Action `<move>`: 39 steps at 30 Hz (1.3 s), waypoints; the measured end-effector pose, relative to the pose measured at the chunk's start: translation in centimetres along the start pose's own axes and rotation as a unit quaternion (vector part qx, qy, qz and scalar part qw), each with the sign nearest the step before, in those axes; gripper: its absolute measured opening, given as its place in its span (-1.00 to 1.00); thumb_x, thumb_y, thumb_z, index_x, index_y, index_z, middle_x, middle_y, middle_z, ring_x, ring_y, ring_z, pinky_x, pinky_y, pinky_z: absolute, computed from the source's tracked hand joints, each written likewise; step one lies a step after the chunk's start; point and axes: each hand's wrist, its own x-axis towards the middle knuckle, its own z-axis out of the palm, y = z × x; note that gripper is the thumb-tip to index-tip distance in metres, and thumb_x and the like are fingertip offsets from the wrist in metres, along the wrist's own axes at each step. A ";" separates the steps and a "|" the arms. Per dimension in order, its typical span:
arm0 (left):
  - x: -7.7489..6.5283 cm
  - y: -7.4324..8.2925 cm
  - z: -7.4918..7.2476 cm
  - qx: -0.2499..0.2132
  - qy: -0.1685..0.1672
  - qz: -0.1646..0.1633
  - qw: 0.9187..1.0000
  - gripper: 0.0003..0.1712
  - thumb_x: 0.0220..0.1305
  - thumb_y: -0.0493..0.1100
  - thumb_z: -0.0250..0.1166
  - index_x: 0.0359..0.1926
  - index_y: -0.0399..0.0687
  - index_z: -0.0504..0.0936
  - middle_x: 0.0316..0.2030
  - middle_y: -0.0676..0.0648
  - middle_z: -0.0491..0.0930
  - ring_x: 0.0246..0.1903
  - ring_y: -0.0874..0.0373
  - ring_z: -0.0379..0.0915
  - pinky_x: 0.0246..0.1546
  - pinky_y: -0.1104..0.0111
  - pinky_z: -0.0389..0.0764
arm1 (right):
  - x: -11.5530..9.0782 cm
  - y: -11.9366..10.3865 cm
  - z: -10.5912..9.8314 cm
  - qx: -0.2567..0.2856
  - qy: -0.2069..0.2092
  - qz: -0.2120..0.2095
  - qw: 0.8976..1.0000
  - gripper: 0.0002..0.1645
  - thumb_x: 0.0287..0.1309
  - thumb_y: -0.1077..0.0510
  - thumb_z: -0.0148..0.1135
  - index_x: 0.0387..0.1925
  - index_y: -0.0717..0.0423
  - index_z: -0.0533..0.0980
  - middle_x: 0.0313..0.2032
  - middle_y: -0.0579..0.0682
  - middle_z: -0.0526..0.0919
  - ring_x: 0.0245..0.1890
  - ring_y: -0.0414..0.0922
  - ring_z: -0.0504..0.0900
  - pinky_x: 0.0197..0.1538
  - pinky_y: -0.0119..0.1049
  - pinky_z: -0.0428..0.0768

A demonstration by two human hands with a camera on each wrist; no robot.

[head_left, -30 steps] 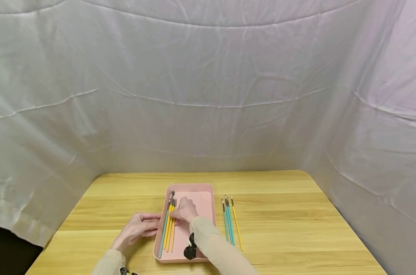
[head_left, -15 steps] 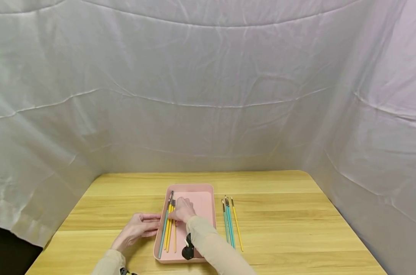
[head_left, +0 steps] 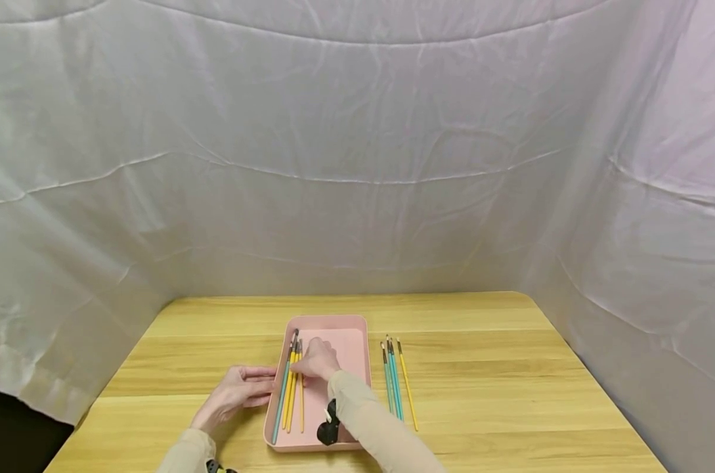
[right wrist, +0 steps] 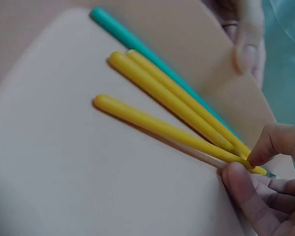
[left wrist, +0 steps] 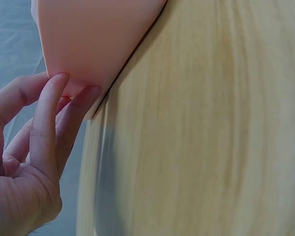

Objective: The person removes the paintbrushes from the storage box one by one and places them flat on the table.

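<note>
My right hand [head_left: 317, 361] reaches into a pink tray [head_left: 352, 351] and pinches a slim yellow paintbrush [right wrist: 147, 120] between thumb and finger, near its ferrule. The brush's handle slants a little apart from two other yellow paintbrushes [right wrist: 162, 88]. Beside those, along the tray's left wall, lies a teal paintbrush [right wrist: 137, 44]. All have their bristles toward the far end. My left hand [head_left: 233, 397] touches the outside of the tray's left wall, fingers fairly straight, as the left wrist view shows with its fingertips [left wrist: 60, 77] at the wall.
Right of the tray, several teal paintbrushes [head_left: 395, 387] and one yellow paintbrush [head_left: 409, 391] lie on the wooden table [head_left: 511, 394]. A grey cloth [head_left: 357, 223] hangs behind and at both sides of the table.
The pinched yellow paintbrush's handle end has swung slightly right, away from its neighbours. My right hand shifted only a little; my left hand and the tray stayed put.
</note>
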 end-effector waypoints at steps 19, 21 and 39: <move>0.1 -0.1 -0.1 -0.006 0.002 0.003 1.000 -0.36 0.28 -0.39 0.32 0.27 -0.68 0.32 -0.07 -0.22 0.76 -0.21 0.22 0.72 -0.11 0.37 0.81 | -0.8 0.6 -1.8 0.207 -0.095 0.026 0.973 -0.91 0.13 0.43 0.22 -0.33 0.27 0.49 -0.58 0.13 0.67 -0.72 -0.21 0.56 -0.55 -0.36 0.75; 0.1 -0.1 -0.1 -0.007 0.003 0.002 1.000 -0.36 0.27 -0.39 0.32 0.27 -0.67 0.33 -0.07 -0.23 0.76 -0.22 0.21 0.72 -0.11 0.37 0.81 | -0.9 0.7 -1.8 0.223 -0.097 0.030 0.969 -0.88 0.13 0.44 0.23 -0.30 0.27 0.47 -0.60 0.08 0.63 -0.71 -0.21 0.56 -0.53 -0.36 0.76; -0.2 0.0 0.0 -0.010 0.004 -0.001 1.000 -0.35 0.26 -0.39 0.33 0.28 -0.66 0.32 -0.06 -0.23 0.75 -0.23 0.22 0.72 -0.12 0.38 0.81 | -2.1 1.1 -5.0 0.279 -0.136 0.012 0.951 -0.78 0.22 0.36 0.23 -0.09 0.35 0.51 -0.50 0.08 0.66 -0.62 -0.18 0.64 -0.36 -0.23 0.83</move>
